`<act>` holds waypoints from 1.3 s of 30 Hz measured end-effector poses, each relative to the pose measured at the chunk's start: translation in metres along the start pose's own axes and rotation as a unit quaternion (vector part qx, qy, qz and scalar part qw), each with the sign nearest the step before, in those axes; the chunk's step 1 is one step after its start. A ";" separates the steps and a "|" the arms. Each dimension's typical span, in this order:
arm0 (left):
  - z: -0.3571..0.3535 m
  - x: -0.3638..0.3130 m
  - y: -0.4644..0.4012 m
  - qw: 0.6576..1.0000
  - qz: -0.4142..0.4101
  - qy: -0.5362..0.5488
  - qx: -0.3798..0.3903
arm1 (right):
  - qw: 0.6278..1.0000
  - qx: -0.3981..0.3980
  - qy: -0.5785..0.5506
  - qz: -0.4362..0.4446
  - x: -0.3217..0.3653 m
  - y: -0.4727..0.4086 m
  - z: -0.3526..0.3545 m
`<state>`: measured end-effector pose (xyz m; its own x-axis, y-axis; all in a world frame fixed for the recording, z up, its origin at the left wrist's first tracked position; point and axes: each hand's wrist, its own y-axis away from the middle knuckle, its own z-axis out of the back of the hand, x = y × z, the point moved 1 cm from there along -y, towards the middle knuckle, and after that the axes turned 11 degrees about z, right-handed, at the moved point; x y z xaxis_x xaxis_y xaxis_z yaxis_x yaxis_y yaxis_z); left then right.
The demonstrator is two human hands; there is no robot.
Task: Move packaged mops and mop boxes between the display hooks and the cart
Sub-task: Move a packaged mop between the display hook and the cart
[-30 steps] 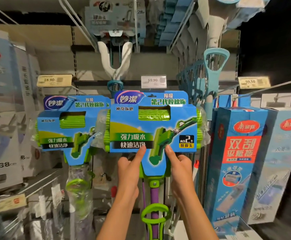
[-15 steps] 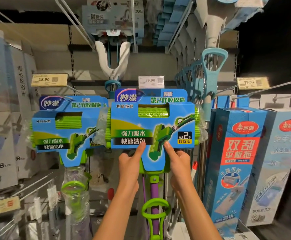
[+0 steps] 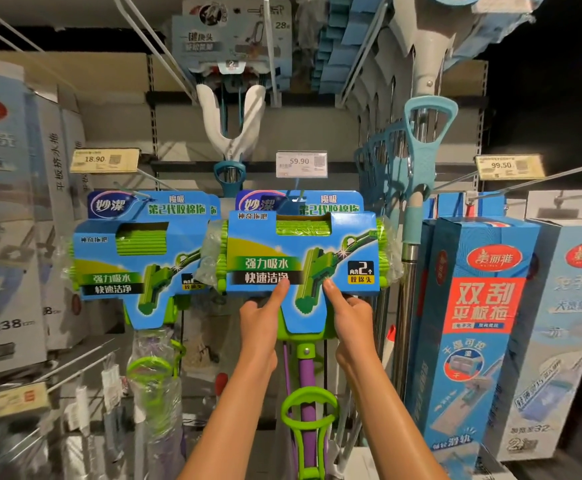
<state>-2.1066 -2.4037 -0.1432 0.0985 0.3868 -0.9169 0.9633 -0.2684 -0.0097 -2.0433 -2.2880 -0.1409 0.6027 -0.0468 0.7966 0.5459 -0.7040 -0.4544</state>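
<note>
Fingers of both hands curl behind the bottom edge of the packaged mop, each thumb laid flat on the blue card front, so the left hand and right hand pinch the card either side of its narrow lower tab. How the hidden fingers lie behind the card I cannot tell.

From the head view, the only one given, the packaged mop sits just below the 59.90 price tag, its header at the display hook, and whether the hanging slot is actually on the wire cannot be seen. A second packaged mop hangs just left of it, their plastic wraps nearly touching; tall blue mop boxes stand to its right, with a teal-handled mop between. The purple shaft and green ring handle hang below the hands.

The risks, as I judge them: the grip is only on thin card, which could bend or tear under the mop's weight. A missed slot would let it drop. A sideways swing could knock the neighbour off its hook, and the long shaft could catch on lower hooks.
</note>
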 end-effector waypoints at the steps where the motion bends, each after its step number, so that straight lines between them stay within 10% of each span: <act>1: -0.001 0.000 -0.002 1.000 0.001 -0.001 0.002 | 1.000 0.000 0.003 0.000 -0.001 -0.002 0.000; 39: -0.004 0.005 -0.067 0.992 0.077 -0.086 0.051 | 1.000 -0.020 0.013 -0.011 -0.051 -0.054 -0.005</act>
<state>-2.1694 -2.3802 -0.1453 0.1894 0.1810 -0.9651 0.9094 -0.4030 0.1029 -2.1063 -2.2505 -0.1549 0.5750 -0.0488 0.8167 0.5349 -0.7329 -0.4204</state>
